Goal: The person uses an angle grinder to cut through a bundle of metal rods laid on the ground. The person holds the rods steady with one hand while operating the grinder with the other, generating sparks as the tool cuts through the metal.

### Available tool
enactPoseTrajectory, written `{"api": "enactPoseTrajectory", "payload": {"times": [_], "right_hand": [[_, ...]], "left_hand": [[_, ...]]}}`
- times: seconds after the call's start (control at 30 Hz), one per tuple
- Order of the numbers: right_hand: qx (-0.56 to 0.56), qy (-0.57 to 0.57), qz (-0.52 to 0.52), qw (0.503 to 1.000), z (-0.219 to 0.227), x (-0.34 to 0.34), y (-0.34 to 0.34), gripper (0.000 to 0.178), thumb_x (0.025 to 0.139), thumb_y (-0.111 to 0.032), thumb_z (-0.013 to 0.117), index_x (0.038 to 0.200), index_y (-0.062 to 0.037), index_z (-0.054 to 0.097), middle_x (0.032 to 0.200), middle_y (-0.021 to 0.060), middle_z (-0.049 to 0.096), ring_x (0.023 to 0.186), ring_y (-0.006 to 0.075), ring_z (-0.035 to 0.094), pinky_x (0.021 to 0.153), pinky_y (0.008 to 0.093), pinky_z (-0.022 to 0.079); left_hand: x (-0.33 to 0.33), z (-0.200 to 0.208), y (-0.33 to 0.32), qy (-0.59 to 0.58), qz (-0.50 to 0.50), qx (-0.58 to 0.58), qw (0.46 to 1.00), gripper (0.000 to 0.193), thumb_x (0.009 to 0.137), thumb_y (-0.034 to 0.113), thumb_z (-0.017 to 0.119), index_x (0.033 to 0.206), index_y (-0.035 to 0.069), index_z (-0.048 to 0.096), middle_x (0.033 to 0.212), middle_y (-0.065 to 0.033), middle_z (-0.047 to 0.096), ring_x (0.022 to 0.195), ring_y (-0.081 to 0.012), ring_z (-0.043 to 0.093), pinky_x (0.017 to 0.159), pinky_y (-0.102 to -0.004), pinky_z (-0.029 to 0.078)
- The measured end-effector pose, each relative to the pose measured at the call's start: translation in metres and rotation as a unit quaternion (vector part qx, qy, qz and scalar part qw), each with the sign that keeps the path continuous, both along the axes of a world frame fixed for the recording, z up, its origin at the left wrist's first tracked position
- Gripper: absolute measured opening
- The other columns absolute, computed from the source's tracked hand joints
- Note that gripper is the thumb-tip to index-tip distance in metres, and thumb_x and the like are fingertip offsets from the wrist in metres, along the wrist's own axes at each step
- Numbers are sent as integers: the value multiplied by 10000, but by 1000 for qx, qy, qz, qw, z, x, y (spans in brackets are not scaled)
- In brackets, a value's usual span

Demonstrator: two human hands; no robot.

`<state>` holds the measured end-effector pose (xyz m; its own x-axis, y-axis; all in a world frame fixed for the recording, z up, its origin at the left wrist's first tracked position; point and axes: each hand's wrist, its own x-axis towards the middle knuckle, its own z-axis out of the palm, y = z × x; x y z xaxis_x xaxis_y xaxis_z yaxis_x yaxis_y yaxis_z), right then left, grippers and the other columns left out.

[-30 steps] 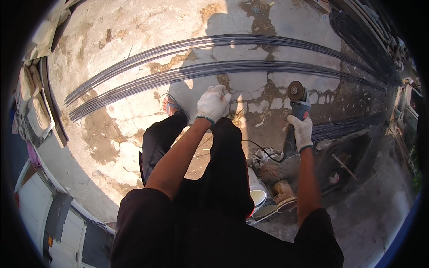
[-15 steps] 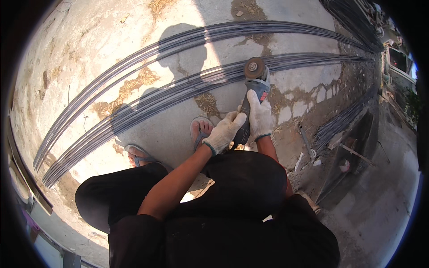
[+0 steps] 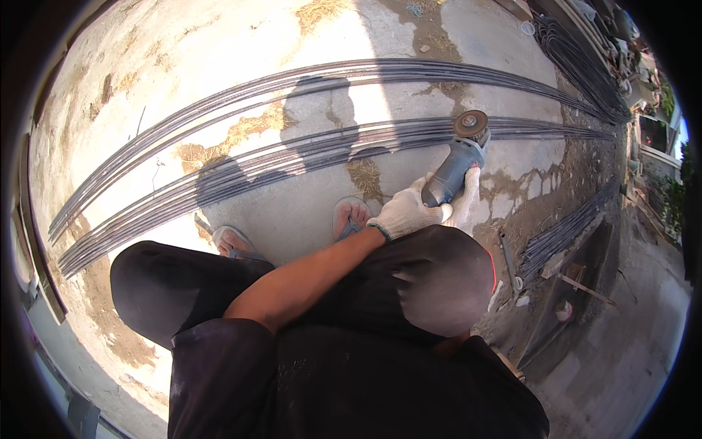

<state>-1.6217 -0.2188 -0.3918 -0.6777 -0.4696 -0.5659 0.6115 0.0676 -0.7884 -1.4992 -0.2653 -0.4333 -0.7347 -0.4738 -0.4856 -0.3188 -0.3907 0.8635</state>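
The grinder (image 3: 455,172) has tilted further right, keeping its disc (image 3: 462,124) lined up with the near rods (image 3: 380,137), left hand (image 3: 408,211) wrapped round its rear, right hand (image 3: 466,199) seemingly gripping beneath.

A cracked concrete floor (image 3: 219,44) spread underfoot, glaring in sunlight from nine to twelve o'clock and duller in shade toward one. Loose straw (image 3: 322,12) lay at twelve. Piled clutter (image 3: 596,29) crowded two o'clock, green leaves (image 3: 666,178) showed at three, and smoother grey ground (image 3: 585,388) stretched around four.
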Motion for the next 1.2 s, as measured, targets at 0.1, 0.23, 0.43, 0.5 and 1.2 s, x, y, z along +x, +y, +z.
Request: {"api": "enactPoseTrajectory", "payload": {"times": [0.1, 0.23, 0.43, 0.5, 1.2], "right_hand": [[13, -5, 9, 1000, 0, 9, 2, 510, 1170, -484, 587, 1406, -33, 616, 1171, 130, 720, 978, 260, 722, 864, 425, 618], [38, 2, 30, 999, -2, 12, -7, 503, 1164, -476, 602, 1401, -33, 617, 1171, 134, 717, 981, 270, 721, 874, 434, 615], [74, 21, -4, 997, -13, -6, 1, 587, 1140, -603, 538, 1328, -55, 631, 1064, 158, 721, 895, 304, 726, 803, 466, 626], [70, 9, -11, 997, -6, -2, 0, 610, 1135, -628, 519, 1319, -57, 631, 1048, 162, 721, 881, 308, 726, 788, 470, 628], [101, 64, 99, 988, -13, -8, -13, 217, 956, -124, 812, 1092, 1, 698, 849, 119, 729, 665, 247, 726, 579, 370, 588]], "left_hand": [[9, 9, -8, -8, -24, 22, 999, 1089, 849, 537, 791, 1751, 83, 382, 1427, -301, 722, 1338, -425, 712, 1150, -443, 530], [20, -5, -13, 26, -6, 29, 999, 1041, 847, 517, 812, 1730, 115, 436, 1393, -272, 748, 1300, -417, 732, 1120, -435, 546], [18, -11, -6, 21, -32, -11, 999, 984, 875, 492, 850, 1698, 100, 479, 1404, -269, 747, 1290, -426, 738, 1101, -456, 562], [16, -15, -4, -18, -43, -37, 998, 997, 882, 505, 848, 1707, 100, 461, 1411, -279, 743, 1308, -434, 729, 1111, -465, 563], [25, 33, -33, -110, -157, -75, 978, 910, 961, 542, 764, 1692, 89, 467, 1464, -290, 704, 1361, -461, 684, 1131, -508, 553]]}}
